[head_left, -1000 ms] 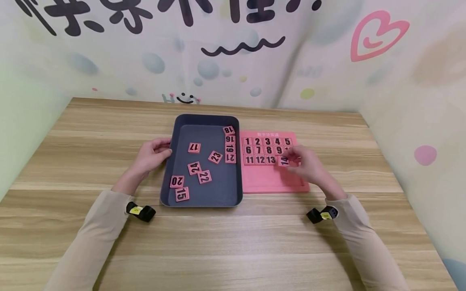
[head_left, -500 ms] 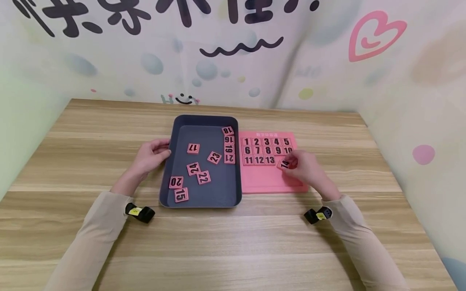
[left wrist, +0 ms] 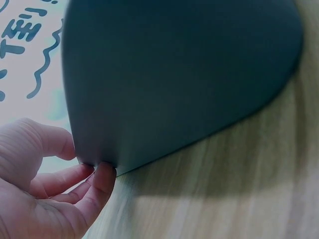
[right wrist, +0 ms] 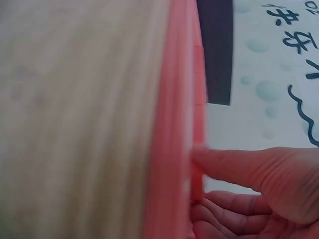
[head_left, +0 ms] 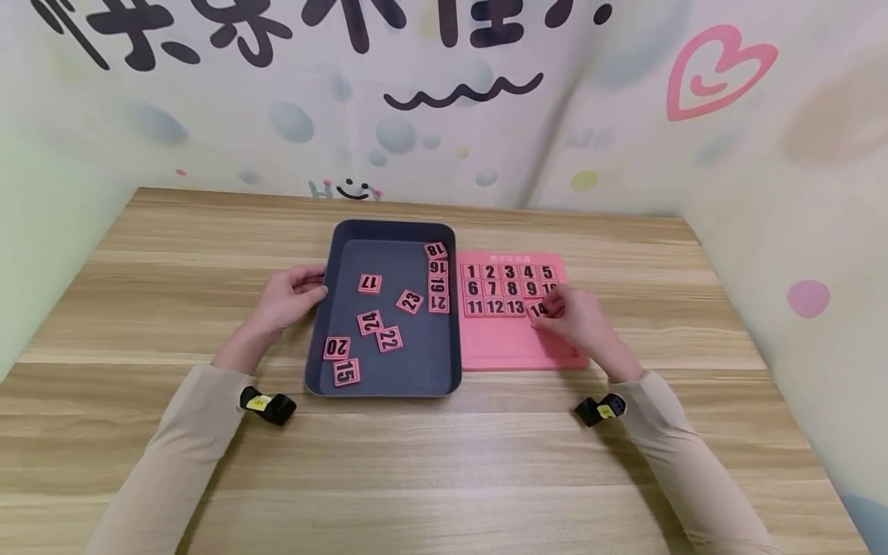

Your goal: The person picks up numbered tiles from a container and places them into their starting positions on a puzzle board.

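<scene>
My left hand (head_left: 290, 299) holds the left side of a dark grey tray (head_left: 452, 351); in the left wrist view its thumb and fingertips meet the tray's outer wall (left wrist: 174, 84). Over the pink number puzzle board (head_left: 499, 347), my right hand (head_left: 581, 320) pinches a pink tile marked 14 (head_left: 536, 310) between thumb and fingers. The tile lies slightly turned, right beside the 13 tile (head_left: 515, 307). Above it, tiles 1 to 13 stand in ordered rows, the 10 partly hidden by my fingers. In the right wrist view, the thumb (right wrist: 234, 167) is at the board's edge.
Inside the tray lie several loose number tiles, among them 17 (head_left: 370, 284), 23 (head_left: 410, 301), 15 (head_left: 346, 372) and a column along the right wall with 21 (head_left: 438, 302). The tray's right rim adjoins the board. A printed wall cloth (head_left: 277, 139) hangs behind the wooden table (head_left: 444, 478).
Tile 14 has turned from sideways to nearly upright in my right fingers and shifted slightly left, toward tile 13. My left hand stays at the tray.
</scene>
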`<state>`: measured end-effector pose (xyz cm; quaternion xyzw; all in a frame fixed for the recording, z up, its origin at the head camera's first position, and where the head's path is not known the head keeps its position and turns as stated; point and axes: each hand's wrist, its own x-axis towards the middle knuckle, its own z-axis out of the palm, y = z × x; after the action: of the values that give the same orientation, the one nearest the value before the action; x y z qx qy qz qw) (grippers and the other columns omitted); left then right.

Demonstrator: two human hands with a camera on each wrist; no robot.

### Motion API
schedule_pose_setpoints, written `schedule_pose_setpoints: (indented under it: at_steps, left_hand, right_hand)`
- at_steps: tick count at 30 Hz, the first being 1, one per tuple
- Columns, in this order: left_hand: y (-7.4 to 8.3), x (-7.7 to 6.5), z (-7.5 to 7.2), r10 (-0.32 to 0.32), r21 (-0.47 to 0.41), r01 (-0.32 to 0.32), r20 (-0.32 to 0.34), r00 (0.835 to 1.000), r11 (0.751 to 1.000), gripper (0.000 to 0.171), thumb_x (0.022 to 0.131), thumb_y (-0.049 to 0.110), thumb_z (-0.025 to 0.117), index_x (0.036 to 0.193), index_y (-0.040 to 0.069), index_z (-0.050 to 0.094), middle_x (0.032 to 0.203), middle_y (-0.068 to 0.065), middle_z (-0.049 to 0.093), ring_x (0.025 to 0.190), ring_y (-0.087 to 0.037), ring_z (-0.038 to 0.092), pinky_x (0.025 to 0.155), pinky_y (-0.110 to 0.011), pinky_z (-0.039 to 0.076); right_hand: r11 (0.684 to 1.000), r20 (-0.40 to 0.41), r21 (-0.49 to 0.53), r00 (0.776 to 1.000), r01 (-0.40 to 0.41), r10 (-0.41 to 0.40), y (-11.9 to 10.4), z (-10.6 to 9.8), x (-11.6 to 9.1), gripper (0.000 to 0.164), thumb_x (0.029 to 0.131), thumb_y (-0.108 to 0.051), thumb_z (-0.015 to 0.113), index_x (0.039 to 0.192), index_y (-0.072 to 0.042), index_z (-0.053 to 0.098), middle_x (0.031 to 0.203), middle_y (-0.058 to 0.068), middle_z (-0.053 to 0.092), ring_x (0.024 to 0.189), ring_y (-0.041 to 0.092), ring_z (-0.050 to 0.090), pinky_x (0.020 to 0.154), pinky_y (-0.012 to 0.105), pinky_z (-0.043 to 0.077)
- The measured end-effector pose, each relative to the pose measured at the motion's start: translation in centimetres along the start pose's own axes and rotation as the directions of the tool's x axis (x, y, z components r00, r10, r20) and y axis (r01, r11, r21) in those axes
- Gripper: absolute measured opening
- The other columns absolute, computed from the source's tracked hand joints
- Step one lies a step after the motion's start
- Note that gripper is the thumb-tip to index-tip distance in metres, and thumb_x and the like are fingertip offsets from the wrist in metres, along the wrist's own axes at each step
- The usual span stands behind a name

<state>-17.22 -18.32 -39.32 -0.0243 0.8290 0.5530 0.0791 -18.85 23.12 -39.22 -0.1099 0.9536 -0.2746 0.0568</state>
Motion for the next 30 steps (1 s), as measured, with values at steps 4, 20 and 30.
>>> schedule_pose_setpoints:
  at_steps: [4, 20, 30]
  left_hand:
    - [0.0, -0.1, 0.0, 0.000, 0.007, 0.000, -0.001, 1.000, 1.000, 0.043, 0.094, 0.000, 0.047, 0.135, -0.012, 0.040, 0.127, -0.030, 0.049, 0.112, -0.035, 0.050, 0.075, -0.009, 0.044]
    - [0.3, -0.1, 0.0, -0.006, 0.021, 0.006, -0.003, 1.000, 1.000, 0.043, 0.095, 0.001, 0.047, 0.135, -0.010, 0.040, 0.129, -0.028, 0.048, 0.114, -0.034, 0.049, 0.087, -0.022, 0.046]
    - [0.1, 0.2, 0.0, -0.020, 0.035, 0.020, -0.001, 1.000, 0.999, 0.044, 0.094, 0.001, 0.047, 0.136, -0.010, 0.039, 0.129, -0.028, 0.048, 0.113, -0.034, 0.051, 0.090, -0.027, 0.047]
  right_hand:
    - [0.999, 0.013, 0.034, 1.000, 0.012, -0.012, 0.1, -0.2, 0.2, 0.022, 0.076, 0.002, 0.073, 0.092, 0.011, 0.061, 0.086, 0.023, 0.065, 0.081, 0.033, 0.063, 0.071, 0.038, 0.055]
    - [1.000, 0.067, -0.013, 0.998, 0.009, -0.008, 0.1, -1.2, 1.1, 0.018, 0.077, -0.004, 0.074, 0.086, 0.008, 0.064, 0.082, 0.021, 0.066, 0.077, 0.031, 0.064, 0.068, 0.038, 0.055]
    - [0.999, 0.034, 0.030, 0.999, 0.025, -0.026, -3.1, -2.1, 2.1, 0.030, 0.079, -0.010, 0.074, 0.100, 0.008, 0.062, 0.090, 0.020, 0.066, 0.083, 0.030, 0.063, 0.074, 0.040, 0.053]
